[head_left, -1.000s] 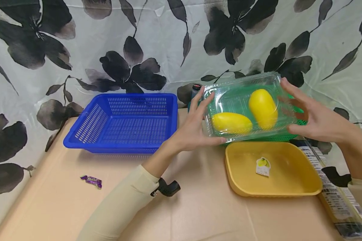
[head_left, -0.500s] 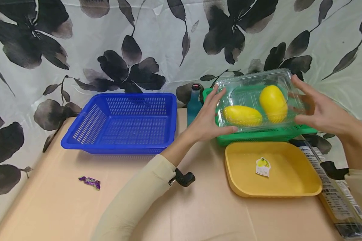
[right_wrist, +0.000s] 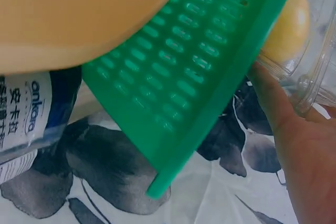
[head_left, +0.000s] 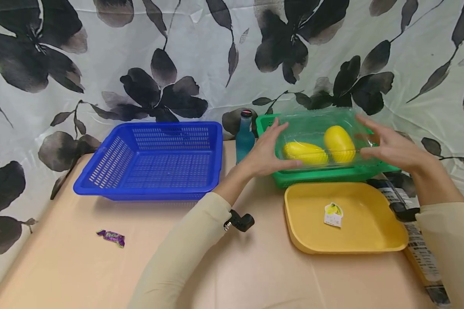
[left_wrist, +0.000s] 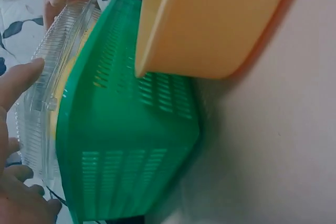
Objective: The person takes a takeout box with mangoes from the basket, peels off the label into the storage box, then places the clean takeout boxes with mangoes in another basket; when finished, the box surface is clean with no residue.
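Note:
A clear plastic box (head_left: pixel 307 124) with two yellow, mango-like fruits, one lying (head_left: pixel 306 153) and one slanted (head_left: pixel 339 144), is held between both hands at the mouth of the green basket (head_left: pixel 332 174). My left hand (head_left: pixel 264 153) grips its left end, thumb along the front edge and fingers spread behind. At the right end, my right hand (head_left: pixel 394 146) pinches the box, its far fingers partly hidden behind the plastic. In the left wrist view the box (left_wrist: pixel 47 77) sits above the basket's rim. The right wrist view shows my right thumb (right_wrist: pixel 275 95) against the box's side.
A blue basket (head_left: pixel 158 191) stands left of a blue bottle (head_left: pixel 245 139). In front of the green basket is a yellow tray (head_left: pixel 355 240) with a fruit sticker (head_left: pixel 334 214). A long printed package (head_left: pixel 423 257) lies at the right, a purple wrapped candy (head_left: pixel 111 237) at the left.
Both hands have carried the box rightward and then down onto the green basket, tilting it flatter. The blue bottle has come into fuller view.

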A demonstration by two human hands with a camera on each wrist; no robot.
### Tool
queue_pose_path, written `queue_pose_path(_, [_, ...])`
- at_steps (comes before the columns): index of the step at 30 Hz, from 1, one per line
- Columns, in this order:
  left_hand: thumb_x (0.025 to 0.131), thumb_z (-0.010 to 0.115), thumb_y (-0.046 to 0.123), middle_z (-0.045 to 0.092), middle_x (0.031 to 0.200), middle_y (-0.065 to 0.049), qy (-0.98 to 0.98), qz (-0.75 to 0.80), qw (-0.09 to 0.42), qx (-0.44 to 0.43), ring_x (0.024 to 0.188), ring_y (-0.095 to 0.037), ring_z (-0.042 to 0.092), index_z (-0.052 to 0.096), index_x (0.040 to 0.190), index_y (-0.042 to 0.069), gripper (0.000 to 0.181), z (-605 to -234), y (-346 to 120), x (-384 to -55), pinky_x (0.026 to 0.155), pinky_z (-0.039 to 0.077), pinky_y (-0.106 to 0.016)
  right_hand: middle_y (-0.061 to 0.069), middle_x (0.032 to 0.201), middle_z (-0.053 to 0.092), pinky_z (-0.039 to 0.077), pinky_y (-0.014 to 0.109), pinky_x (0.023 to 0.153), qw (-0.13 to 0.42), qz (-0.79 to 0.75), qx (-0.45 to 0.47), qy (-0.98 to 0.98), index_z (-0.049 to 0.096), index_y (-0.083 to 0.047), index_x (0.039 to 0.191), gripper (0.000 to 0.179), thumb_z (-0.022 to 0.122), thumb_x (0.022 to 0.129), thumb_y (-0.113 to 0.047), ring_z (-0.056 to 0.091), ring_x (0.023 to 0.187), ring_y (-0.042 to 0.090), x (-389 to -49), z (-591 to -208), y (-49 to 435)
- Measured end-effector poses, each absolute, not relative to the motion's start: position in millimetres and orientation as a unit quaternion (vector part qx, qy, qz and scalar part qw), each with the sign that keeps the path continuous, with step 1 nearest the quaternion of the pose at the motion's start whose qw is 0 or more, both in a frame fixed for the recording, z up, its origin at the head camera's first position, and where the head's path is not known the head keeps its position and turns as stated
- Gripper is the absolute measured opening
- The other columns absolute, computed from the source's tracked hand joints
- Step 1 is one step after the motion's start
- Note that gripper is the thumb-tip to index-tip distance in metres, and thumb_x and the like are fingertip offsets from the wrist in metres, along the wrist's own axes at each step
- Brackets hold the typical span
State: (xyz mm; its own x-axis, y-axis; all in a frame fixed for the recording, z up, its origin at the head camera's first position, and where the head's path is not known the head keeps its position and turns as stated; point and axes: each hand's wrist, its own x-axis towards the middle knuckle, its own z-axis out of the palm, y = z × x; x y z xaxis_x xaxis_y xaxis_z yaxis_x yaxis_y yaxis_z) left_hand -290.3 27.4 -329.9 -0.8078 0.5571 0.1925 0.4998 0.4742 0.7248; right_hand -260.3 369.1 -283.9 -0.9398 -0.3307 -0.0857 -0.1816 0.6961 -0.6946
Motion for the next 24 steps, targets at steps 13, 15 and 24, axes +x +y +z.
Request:
queue_pose_path(13, [0.087, 0.078, 0.053, 0.015, 0.172, -0.008, 0.889, 0.347, 0.042, 0.297, 0.16, -0.025, 0.003, 0.031, 0.162, 0.017, 0.095, -331, 19, -294, 0.126, 0.008, -0.058, 0.015, 0.17, -0.019, 0.045, 0.057, 0.093, 0.176, -0.326, -0.125, 0.92, -0.016, -0.019, 0.164, 0.1, 0.058, 0.097, -0.007, 0.023, 0.146, 0.059, -280, -297, 347])
queue_pose_path(15, [0.087, 0.078, 0.053, 0.02, 0.171, -0.007, 0.888, 0.349, 0.038, 0.297, 0.16, -0.025, 0.005, 0.033, 0.161, 0.018, 0.093, -333, 20, -296, 0.126, 0.007, -0.059, 0.017, 0.17, -0.018, 0.044, 0.056, 0.091, 0.179, -0.324, -0.121, 0.921, -0.016, -0.019, 0.164, 0.099, 0.057, 0.098, -0.009, 0.025, 0.145, 0.058, -282, -298, 349])
queue_pose_path(24, [0.093, 0.069, 0.057, 0.028, 0.169, -0.008, 0.903, 0.288, 0.03, 0.318, 0.159, -0.03, 0.011, 0.038, 0.159, 0.021, 0.082, -348, 34, -300, 0.125, 0.006, -0.063, 0.027, 0.168, -0.014, 0.03, 0.078, 0.106, 0.196, -0.327, -0.113, 0.917, -0.017, -0.012, 0.163, 0.093, 0.054, 0.103, -0.011, 0.016, 0.146, 0.063, -283, -307, 354])
